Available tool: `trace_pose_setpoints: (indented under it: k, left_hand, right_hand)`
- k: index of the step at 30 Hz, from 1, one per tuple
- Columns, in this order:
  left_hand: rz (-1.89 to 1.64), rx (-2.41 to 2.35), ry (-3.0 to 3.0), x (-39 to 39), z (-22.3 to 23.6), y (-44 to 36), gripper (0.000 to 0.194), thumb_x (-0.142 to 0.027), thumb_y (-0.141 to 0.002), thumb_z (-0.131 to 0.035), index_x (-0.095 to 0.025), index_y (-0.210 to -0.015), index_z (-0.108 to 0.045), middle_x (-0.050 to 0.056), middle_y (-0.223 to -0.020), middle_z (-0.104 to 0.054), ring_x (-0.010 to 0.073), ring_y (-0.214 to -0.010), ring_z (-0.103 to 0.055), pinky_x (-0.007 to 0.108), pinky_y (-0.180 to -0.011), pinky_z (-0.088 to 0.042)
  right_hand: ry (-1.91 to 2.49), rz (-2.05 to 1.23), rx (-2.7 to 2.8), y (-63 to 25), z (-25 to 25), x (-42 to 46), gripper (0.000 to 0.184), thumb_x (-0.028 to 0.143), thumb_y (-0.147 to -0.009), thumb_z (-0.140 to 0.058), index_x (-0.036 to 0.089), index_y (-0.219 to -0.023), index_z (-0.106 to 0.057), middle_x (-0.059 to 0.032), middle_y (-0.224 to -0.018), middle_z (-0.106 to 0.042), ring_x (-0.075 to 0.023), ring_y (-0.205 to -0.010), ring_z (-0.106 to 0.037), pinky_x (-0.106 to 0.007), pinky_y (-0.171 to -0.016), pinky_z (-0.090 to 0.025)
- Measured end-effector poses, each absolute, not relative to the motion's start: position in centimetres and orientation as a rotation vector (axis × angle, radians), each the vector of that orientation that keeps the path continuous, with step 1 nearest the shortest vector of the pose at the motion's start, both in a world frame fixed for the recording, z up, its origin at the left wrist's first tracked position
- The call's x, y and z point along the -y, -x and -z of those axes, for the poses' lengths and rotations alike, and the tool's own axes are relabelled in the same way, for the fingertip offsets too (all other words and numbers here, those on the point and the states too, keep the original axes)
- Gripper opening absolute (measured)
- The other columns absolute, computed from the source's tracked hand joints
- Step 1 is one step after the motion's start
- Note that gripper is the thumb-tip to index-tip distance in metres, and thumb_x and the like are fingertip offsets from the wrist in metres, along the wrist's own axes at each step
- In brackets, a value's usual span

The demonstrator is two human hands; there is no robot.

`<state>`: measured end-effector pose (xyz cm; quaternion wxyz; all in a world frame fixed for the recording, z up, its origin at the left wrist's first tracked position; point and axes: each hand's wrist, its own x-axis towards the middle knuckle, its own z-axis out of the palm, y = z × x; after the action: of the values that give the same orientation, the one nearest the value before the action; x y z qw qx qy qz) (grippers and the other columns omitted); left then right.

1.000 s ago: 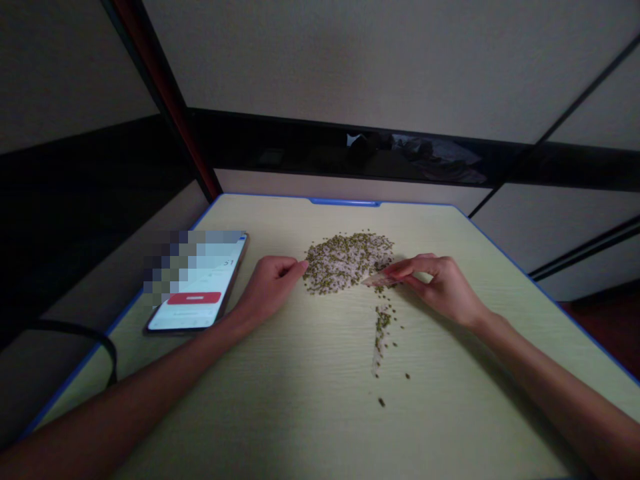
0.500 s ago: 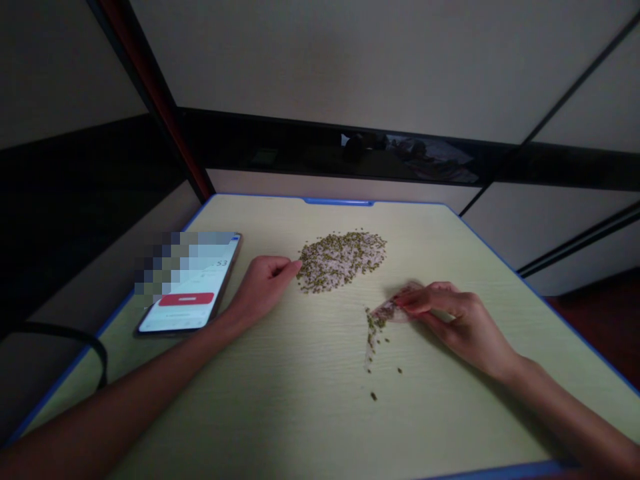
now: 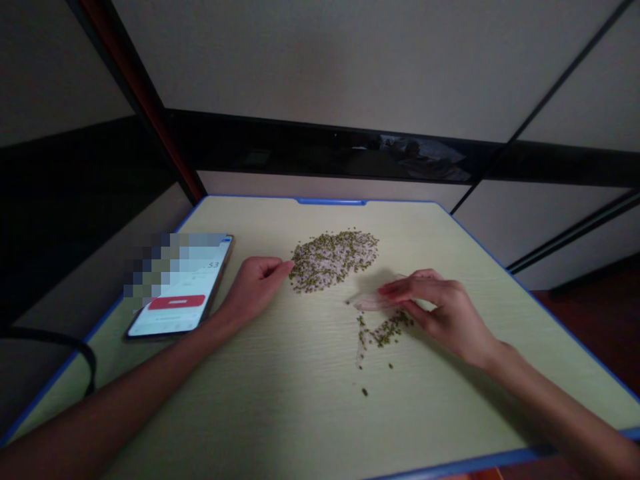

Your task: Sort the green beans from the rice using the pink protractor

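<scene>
My left hand point(image 3: 259, 288) rests on the table with fingers curled closed. Its thumb tip meets the left edge of an oval patch of small olive-green bits point(image 3: 334, 259), mixed with pale pinkish ones. Whatever those fingers may pinch is hidden. Between thumb and fingertips, my right hand point(image 3: 434, 308) pinches a thin, see-through pinkish piece of plastic film point(image 3: 369, 303), just above the table. Under and in front of it lies a smaller scatter of green bits point(image 3: 384, 331), with a faint clear strip point(image 3: 359, 350) at its left. One dark bit point(image 3: 365, 392) lies nearer me.
A smartphone point(image 3: 183, 287) with a lit screen lies left of my left hand, partly pixelated. A black cable point(image 3: 60, 339) crosses the left table edge. The pale wooden table point(image 3: 280, 400) has a blue rim, and a panelled wall point(image 3: 320, 80) stands behind it.
My right hand has moved slightly left and up with the film, baring more of the small green scatter. My left hand keeps its pose; the whole view has shifted a little.
</scene>
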<state>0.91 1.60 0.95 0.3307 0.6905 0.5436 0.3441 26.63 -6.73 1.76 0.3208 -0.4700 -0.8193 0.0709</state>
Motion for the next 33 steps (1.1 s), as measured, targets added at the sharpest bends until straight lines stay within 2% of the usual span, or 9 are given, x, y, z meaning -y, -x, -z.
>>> trace_pose_setpoints:
  k: [6, 14, 18, 21, 24, 26, 29, 33]
  left_hand:
    - [-0.874, -1.431, -1.812, -1.5, -1.1, -1.0, 0.035, -0.035, -0.07, -0.047, -0.019, -0.042, -0.034, -0.005, -0.045, -0.025, 0.0084, -0.046, -0.028, 0.023, -0.044, -0.021]
    - [-0.879, -1.445, -1.814, -1.5, -1.3, -1.1, 0.036, -0.035, -0.07, -0.046, -0.019, -0.04, -0.034, -0.005, -0.043, -0.024, 0.0084, -0.045, -0.027, 0.023, -0.042, -0.02]
    - [-0.861, -1.47, -1.827, -1.5, -1.3, -1.1, 0.035, -0.036, -0.07, -0.046, -0.019, -0.041, -0.034, -0.005, -0.042, -0.027, 0.0083, -0.043, -0.028, 0.023, -0.042, -0.021]
    - [-0.858, -1.477, -1.839, -1.5, -1.3, -1.1, 0.035, -0.036, -0.069, -0.046, -0.019, -0.041, -0.033, -0.005, -0.042, -0.026, 0.008, -0.043, -0.028, 0.023, -0.043, -0.021]
    - [-0.858, -1.473, -1.844, -1.6, -1.3, -1.1, 0.036, -0.037, -0.069, -0.046, -0.019, -0.041, -0.033, -0.005, -0.042, -0.027, 0.008, -0.042, -0.028, 0.023, -0.042, -0.022]
    - [-0.85, -1.474, -1.846, -1.5, -1.3, -1.1, 0.035, -0.037, -0.069, -0.046, -0.019, -0.041, -0.033, -0.005, -0.041, -0.027, 0.0082, -0.042, -0.029, 0.023, -0.042, -0.022]
    - [-0.837, -1.485, -1.846, -1.4, -1.5, -1.1, 0.036, -0.037, -0.069, -0.045, -0.019, -0.041, -0.033, -0.005, -0.04, -0.028, 0.0082, -0.041, -0.029, 0.023, -0.042, -0.022]
    - [-0.834, -1.491, -1.849, -1.3, -1.6, -1.2, 0.036, -0.036, -0.069, -0.045, -0.019, -0.041, -0.032, -0.006, -0.041, -0.027, 0.0078, -0.041, -0.028, 0.023, -0.042, -0.021]
  right_hand:
    - [1.213, -0.27, 2.208, -24.9, -1.1, 4.5, 0.02, 0.013, -0.083, -0.049, 0.018, -0.079, -0.068, -0.0051, -0.086, -0.074, -0.0194, -0.078, -0.068, -0.037, -0.074, -0.046]
    - [1.14, -0.286, 2.258, -25.8, -0.5, 7.3, 0.022, 0.005, -0.08, -0.048, 0.018, -0.081, -0.065, -0.0039, -0.089, -0.073, -0.0171, -0.082, -0.068, -0.035, -0.078, -0.042]
    - [1.15, -0.204, 2.245, -26.0, -0.5, 9.1, 0.023, 0.003, -0.08, -0.049, 0.019, -0.086, -0.064, -0.0017, -0.09, -0.073, -0.0143, -0.084, -0.067, -0.033, -0.08, -0.042]
    - [1.112, -0.061, 2.199, -25.7, -1.3, 10.9, 0.027, 0.0, -0.08, -0.047, 0.018, -0.09, -0.064, -0.0034, -0.09, -0.073, -0.013, -0.084, -0.067, -0.032, -0.081, -0.042]
    - [1.016, 0.033, 2.189, -25.0, -1.7, 13.2, 0.021, 0.01, -0.087, -0.044, 0.014, -0.091, -0.064, -0.0075, -0.091, -0.073, -0.0142, -0.088, -0.067, -0.03, -0.08, -0.044]
    - [1.01, 0.13, 2.165, -24.3, -1.1, 15.0, 0.025, 0.018, -0.091, -0.04, 0.016, -0.089, -0.065, -0.0042, -0.086, -0.074, -0.0125, -0.078, -0.068, -0.028, -0.077, -0.046]
    - [1.009, 0.216, 2.087, -23.3, 0.4, 16.9, 0.032, 0.015, -0.093, -0.036, 0.02, -0.082, -0.066, 0.0019, -0.078, -0.074, -0.0101, -0.072, -0.067, -0.025, -0.073, -0.045]
    - [0.99, 0.148, 2.133, -22.3, 1.2, 16.9, 0.033, 0.014, -0.093, -0.036, 0.017, -0.083, -0.067, -0.0003, -0.081, -0.074, -0.0105, -0.077, -0.067, -0.025, -0.076, -0.043]
